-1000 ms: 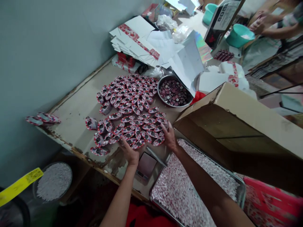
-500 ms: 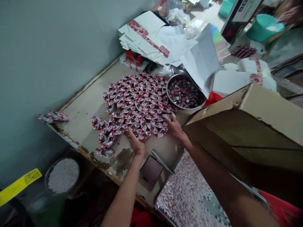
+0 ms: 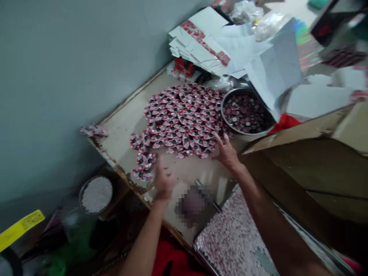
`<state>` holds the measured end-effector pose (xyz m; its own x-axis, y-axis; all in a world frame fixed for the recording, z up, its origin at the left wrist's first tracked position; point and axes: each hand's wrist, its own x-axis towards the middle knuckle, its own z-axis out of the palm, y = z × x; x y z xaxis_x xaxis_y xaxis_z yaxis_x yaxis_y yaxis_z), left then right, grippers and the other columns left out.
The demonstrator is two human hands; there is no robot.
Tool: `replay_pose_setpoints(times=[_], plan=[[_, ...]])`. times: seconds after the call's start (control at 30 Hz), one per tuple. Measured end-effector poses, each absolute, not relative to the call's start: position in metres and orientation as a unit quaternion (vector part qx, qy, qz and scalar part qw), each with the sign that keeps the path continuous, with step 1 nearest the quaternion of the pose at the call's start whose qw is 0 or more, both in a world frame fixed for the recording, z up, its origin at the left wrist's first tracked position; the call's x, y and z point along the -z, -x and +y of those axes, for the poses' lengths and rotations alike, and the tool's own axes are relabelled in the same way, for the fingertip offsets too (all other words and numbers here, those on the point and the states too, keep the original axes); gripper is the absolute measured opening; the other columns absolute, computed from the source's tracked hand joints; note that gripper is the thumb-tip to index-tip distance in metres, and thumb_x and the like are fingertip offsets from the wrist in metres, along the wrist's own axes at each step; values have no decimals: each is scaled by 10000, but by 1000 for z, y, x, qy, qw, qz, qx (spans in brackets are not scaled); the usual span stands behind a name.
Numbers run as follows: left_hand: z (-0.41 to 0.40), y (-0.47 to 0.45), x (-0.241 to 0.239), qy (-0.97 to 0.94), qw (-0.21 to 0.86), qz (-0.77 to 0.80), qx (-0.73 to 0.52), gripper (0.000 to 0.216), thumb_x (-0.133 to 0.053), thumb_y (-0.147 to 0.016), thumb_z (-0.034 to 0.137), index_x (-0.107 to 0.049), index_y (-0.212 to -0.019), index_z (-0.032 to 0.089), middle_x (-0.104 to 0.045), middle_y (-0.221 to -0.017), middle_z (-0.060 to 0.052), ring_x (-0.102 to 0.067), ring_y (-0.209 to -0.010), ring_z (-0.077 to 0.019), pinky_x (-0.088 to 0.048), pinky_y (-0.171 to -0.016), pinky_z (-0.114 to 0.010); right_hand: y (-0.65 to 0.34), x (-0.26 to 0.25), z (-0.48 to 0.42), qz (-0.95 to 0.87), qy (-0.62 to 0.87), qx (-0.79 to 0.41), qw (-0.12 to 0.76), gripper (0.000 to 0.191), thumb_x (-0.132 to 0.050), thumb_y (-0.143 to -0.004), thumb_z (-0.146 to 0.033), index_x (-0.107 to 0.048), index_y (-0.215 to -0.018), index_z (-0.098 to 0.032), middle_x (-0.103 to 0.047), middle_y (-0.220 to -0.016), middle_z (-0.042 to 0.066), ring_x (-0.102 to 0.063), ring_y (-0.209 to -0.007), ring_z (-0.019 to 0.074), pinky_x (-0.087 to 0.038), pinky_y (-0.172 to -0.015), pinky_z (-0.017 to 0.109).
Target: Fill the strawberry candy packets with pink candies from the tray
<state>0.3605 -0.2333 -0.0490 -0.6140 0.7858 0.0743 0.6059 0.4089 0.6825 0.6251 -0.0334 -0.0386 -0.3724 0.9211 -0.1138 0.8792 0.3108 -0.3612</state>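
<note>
A dense spread of small red-and-white patterned packets (image 3: 184, 119) covers the worn table (image 3: 126, 122) against the grey wall. My right hand (image 3: 225, 151) lies with fingers stretched at the near right edge of the spread, touching the packets. My left hand (image 3: 163, 179) hovers a little off the table near the front edge, blurred by motion, just right of a few stray packets (image 3: 143, 161). Nothing shows in either hand.
A metal bowl (image 3: 230, 122) of dark round pieces sits right of the spread. Stacked white card sheets (image 3: 207, 42) lie behind. A brown cardboard box (image 3: 310, 168) stands at right, a tray of pale pellets (image 3: 235, 237) in front. Another bowl of pellets (image 3: 96, 193) sits below the table.
Both hands pushed the packets away into a tighter pile. My left hand has since pulled back from the pile toward the table's front edge. The view has swung left.
</note>
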Motion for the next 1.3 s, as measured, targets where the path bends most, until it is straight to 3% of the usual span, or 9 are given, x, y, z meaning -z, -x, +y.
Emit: replay_pose_setpoints(times=[0.13,0.2,0.37,0.53,0.67,0.77,0.93,1.03,1.3], plan=[[-308,-285,55,-404,-23,861,-309,1029,-904,-584,610,-504,-1413,150,-515,-1422,-254,-430,-1403,-461,-344,-1172,-652,-682,34,-114,-691,670,-198,184,473,-553,-957,-346,-628,-1405,-214,-667,-1365,133,-680,-1145,273,-527,-1005,390],[-305,-256,72,-420,-61,853,-305,1102,-914,-512,655,-501,-1417,182,-450,-1501,-237,-382,-1444,-459,-310,-1195,-648,-714,38,-154,-592,757,-187,204,419,-448,-990,-410,-745,-1170,-175,-779,-1054,114,-725,-928,255,-550,-919,377],[-240,-247,104,-441,-80,828,-338,848,-863,-551,716,-642,-1250,289,-397,-1574,-76,-440,-1424,-376,-370,-1179,-562,-752,38,-165,-582,786,-174,112,396,-520,-955,-451,-786,-1057,-177,-795,-1032,114,-714,-967,266,-530,-925,365],[-190,-239,111,-443,-124,810,-363,832,-853,-553,742,-683,-1190,236,-395,-1554,-69,-431,-1427,-357,-372,-1182,-527,-727,38,-100,-656,730,-189,-38,333,-564,-952,-365,-773,-1189,-259,-769,-1174,80,-689,-1068,271,-508,-941,363],[-188,-234,95,-430,-102,827,-348,1006,-881,-470,767,-608,-1289,251,-342,-1608,-79,-360,-1482,-393,-346,-1198,-561,-711,46,-77,-609,770,-181,-60,343,-572,-946,-435,-784,-1176,-292,-775,-1158,76,-717,-1001,247,-523,-864,335],[-216,-266,73,-420,-100,824,-368,920,-826,-620,751,-576,-1350,251,-438,-1546,-103,-426,-1433,-387,-399,-1157,-577,-707,52,-72,-602,775,-180,-66,327,-596,-922,-443,-805,-1115,-280,-789,-1110,73,-724,-974,239,-520,-832,315],[-226,-400,54,-669,162,666,-287,207,-595,-971,407,-728,-1015,254,-699,-1040,-55,-654,-1006,-244,-524,-984,-427,-706,57,-67,-564,802,-189,-61,342,-621,-885,-454,-806,-1111,-275,-797,-1088,66,-732,-974,236,-518,-822,309],[-178,-493,62,-784,299,504,-203,169,-648,-930,234,-738,-1072,241,-704,-1086,-79,-633,-1044,-235,-515,-932,-361,-705,58,-64,-523,828,-191,-64,395,-671,-841,-526,-811,-1107,-271,-802,-1053,84,-738,-966,254,-525,-800,313],[-104,-584,104,-863,316,385,-83,277,-586,-889,105,-804,-1045,174,-672,-1072,-144,-596,-1098,-282,-449,-936,-422,-709,71,-80,-522,836,-166,-7,479,-649,-858,-550,-836,-1001,-133,-786,-866,179,-731,-810,305,-504,-679,350]])
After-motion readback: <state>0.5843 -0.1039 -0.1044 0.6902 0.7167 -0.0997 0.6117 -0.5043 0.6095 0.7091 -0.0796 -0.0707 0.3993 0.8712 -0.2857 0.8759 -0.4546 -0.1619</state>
